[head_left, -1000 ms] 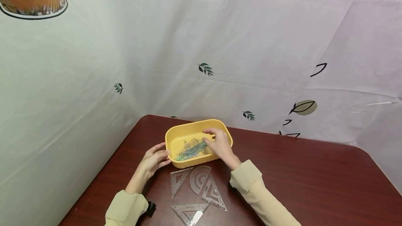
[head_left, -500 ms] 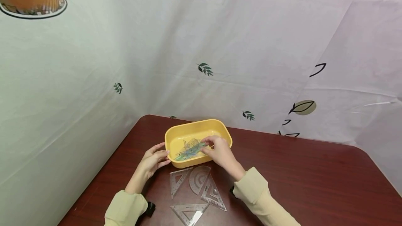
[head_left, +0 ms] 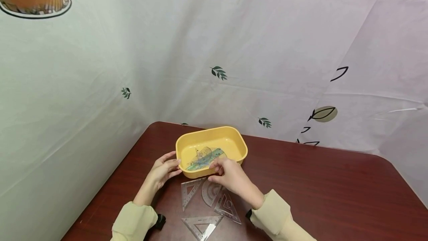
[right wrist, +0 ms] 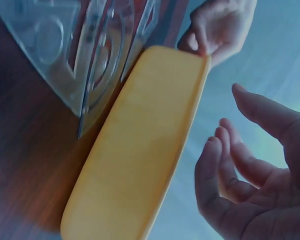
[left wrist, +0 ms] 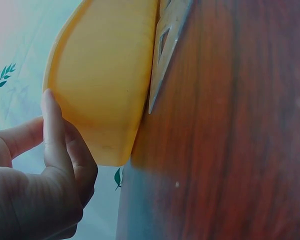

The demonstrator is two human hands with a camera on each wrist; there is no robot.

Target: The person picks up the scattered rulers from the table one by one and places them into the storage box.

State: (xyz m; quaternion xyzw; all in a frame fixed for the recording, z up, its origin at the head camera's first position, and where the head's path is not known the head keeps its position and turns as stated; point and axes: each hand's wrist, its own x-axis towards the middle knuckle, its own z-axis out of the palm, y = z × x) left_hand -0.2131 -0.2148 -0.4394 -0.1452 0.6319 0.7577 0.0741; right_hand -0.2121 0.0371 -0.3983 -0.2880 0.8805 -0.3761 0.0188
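Note:
A yellow plastic box (head_left: pixel 200 138) sits near the table's back left. Inside lie several see-through rulers and set squares (head_left: pixel 204 161), some tinted green and blue, overlapping. My left hand (head_left: pixel 160 172) holds the box's left end, with a fingertip on the rim in the left wrist view. Over the front right rim is my right hand (head_left: pixel 232 176); the right wrist view shows its thumb and fingers bent, apart, with nothing between them. In front of the box lie a clear protractor (head_left: pixel 210 193) and clear set squares (head_left: pixel 200 226), the protractor partly behind the right hand in the head view.
The dark red-brown table (head_left: pixel 317 181) stretches to the right. A white cloth (head_left: pixel 267 47) with leaf prints hangs behind it and along the left side. Black straps (head_left: pixel 160 221) show by the sleeve cuffs.
My right hand has moved from inside the box back toward its front rim, uncovering more of the rulers inside. My left hand and the box have stayed in place.

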